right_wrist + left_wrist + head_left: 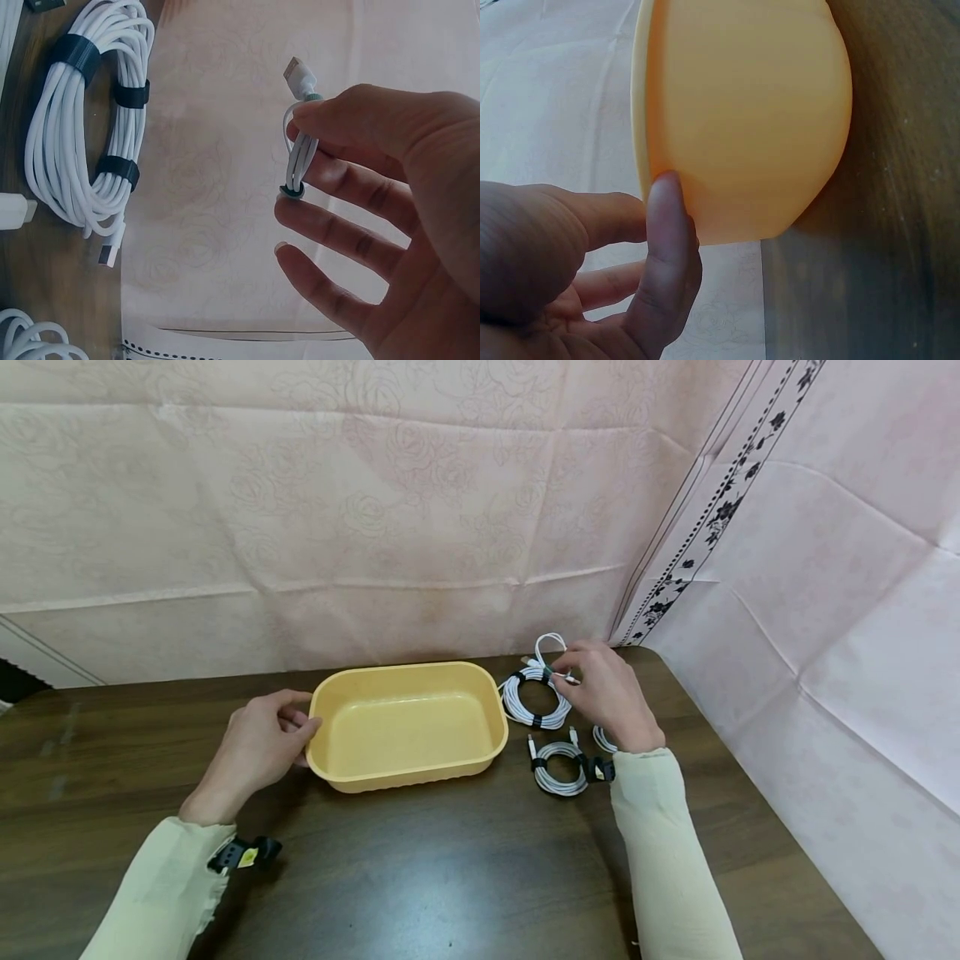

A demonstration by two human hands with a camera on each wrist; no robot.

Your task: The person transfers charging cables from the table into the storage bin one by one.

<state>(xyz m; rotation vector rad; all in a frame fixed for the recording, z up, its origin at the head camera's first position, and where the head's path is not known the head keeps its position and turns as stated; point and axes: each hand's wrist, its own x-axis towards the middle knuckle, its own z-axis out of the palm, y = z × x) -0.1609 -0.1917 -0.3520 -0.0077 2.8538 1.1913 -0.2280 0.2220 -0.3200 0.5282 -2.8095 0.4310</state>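
Note:
A yellow plastic tub [405,727] stands on the dark wooden table [420,877]. My left hand [262,747] rests against the tub's left end; in the left wrist view one fingertip [666,196] touches the tub's [742,112] outer wall while the other fingers stay loose. My right hand [581,675], to the right of the tub, pinches a small bundled white cable [300,82] between thumb and forefinger, lifted off the table. A larger coiled white cable [534,700] with dark ties lies just under that hand; it shows again in the right wrist view [82,135].
A second white coil [561,767] lies nearer me, by my right wrist. A third coil [602,739] is partly hidden behind that wrist. Pink patterned cloth [420,510] hangs behind the table and along its right side. The table's right edge is close to the cables.

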